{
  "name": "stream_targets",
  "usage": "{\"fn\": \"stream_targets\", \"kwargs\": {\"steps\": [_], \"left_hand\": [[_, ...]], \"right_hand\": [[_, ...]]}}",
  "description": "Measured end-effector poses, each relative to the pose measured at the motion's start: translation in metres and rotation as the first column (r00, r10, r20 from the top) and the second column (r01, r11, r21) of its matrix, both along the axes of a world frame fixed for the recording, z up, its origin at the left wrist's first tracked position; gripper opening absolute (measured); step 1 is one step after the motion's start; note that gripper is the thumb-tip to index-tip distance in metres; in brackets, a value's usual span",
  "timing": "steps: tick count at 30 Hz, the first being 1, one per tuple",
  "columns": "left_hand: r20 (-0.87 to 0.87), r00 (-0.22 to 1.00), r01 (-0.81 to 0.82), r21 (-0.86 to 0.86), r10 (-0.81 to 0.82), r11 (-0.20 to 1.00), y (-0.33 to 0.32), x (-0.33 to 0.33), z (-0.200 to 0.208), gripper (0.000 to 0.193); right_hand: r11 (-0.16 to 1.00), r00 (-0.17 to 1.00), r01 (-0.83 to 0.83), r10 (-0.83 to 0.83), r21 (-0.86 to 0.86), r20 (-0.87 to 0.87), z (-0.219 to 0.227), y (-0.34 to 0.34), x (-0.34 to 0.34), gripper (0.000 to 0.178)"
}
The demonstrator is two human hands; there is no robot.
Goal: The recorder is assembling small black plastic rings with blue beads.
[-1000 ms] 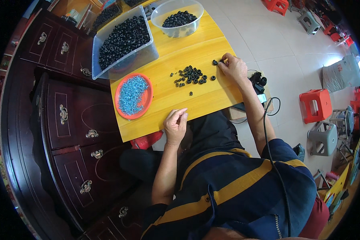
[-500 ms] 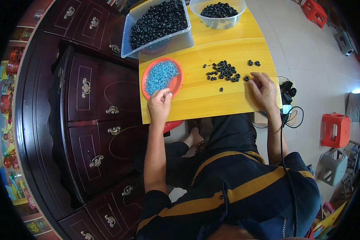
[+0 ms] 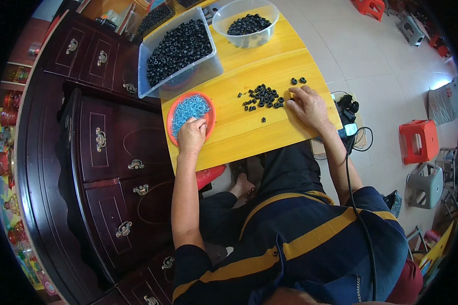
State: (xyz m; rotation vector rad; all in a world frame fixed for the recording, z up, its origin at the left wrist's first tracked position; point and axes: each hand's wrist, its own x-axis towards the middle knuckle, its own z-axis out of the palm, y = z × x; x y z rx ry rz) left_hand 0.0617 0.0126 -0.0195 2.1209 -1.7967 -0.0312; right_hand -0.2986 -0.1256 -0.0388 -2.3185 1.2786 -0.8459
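Note:
My left hand [image 3: 192, 136] is over a round orange plate [image 3: 212, 117], its fingers curled together at the near edge of a heap of small bluish metal pieces [image 3: 188, 109], apparently screws. Whatever lies between those fingertips is hidden. On the right of the yellow table, my right hand [image 3: 310, 108] rests with thumb and forefinger closing around a small black ring-shaped part, mostly covered by the fingers. Left of it lies a loose group of black ring-shaped parts [image 3: 264, 95]. Two more rings [image 3: 298, 81] sit beyond the right hand, and a single black piece [image 3: 263, 120] lies nearer me.
A clear rectangular bin [image 3: 216, 63] full of black parts stands at the table's far left, beside a round clear tub [image 3: 249, 40] holding more. A dark wooden cabinet [image 3: 107, 137] borders the left side. A black cable [image 3: 347, 173] hangs by my right arm. Stools [image 3: 417, 140] stand on the floor.
The view has shifted, so the table appears further left. My left hand has moved further in over the plate's pieces. My right fingers have come onto the ring beside them.

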Motion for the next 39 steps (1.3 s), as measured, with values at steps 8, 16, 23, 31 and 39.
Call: {"fn": "stream_targets", "kwargs": {"steps": [8,16,23,31,39], "left_hand": [[0.121,0.992,0.034,0.088,-0.045,0.996,-0.013,0.0,0.002,0.007],[0.075,0.995,0.064,-0.002,-0.063,0.998,-0.011,-0.003,0.01,0.008],[-0.542,0.816,-0.032,-0.388,-0.2,0.921,-0.002,-0.079,0.003,0.012],[-0.867,0.481,-0.091,-0.196,-0.129,0.976,-0.005,-0.155,-0.026,0.01],[-0.898,0.403,-0.02,-0.2,-0.175,0.98,-0.02,-0.173,-0.018,0.012]], "right_hand": [[0.999,0.999,-0.002,0.001,-0.048,-0.035,-0.004,0.002,0.002,0.022],[0.997,0.982,0.043,-0.055,0.067,0.183,-0.002,0.013,-0.007,0.02],[0.908,0.773,-0.269,0.005,0.321,0.634,-0.004,0.05,0.005,0.019],[0.867,0.782,-0.36,0.08,0.344,0.618,-0.02,0.056,0.017,0.022],[0.834,0.75,-0.397,0.054,0.383,0.659,-0.023,0.053,0.012,0.021]]}}
